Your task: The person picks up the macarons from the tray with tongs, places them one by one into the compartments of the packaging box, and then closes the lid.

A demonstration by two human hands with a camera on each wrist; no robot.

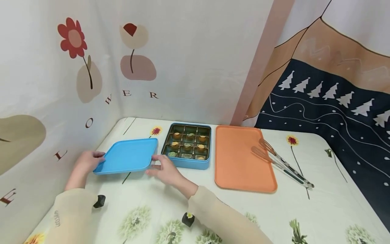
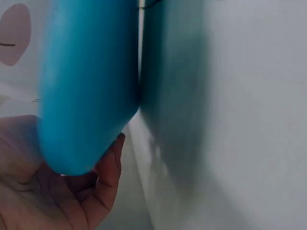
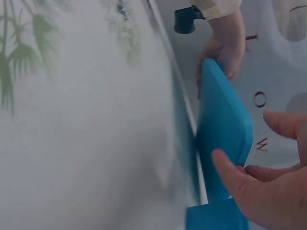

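Note:
A shallow light-blue lid point(image 1: 128, 154) with rounded corners is held just above the flowered tablecloth, its shadow beneath it in both wrist views. My left hand point(image 1: 88, 161) grips its near left corner, thumb on one face and fingers curled behind the other. At the right edge is my right hand point(image 1: 165, 170), fingers spread and mostly straight. In the right wrist view its fingers point(image 3: 230, 170) reach across the lid's edge and underside, while the thumb stands away from it. Beside the lid sits a matching blue box point(image 1: 192, 164), with small round pieces in its dark, divided compartments.
An orange tray point(image 1: 243, 162) lies right of the box. Tongs point(image 1: 287, 166) rest partly on its right side, their handle end on the cloth. A patterned curtain point(image 1: 189, 61) hangs behind the table and along its left side.

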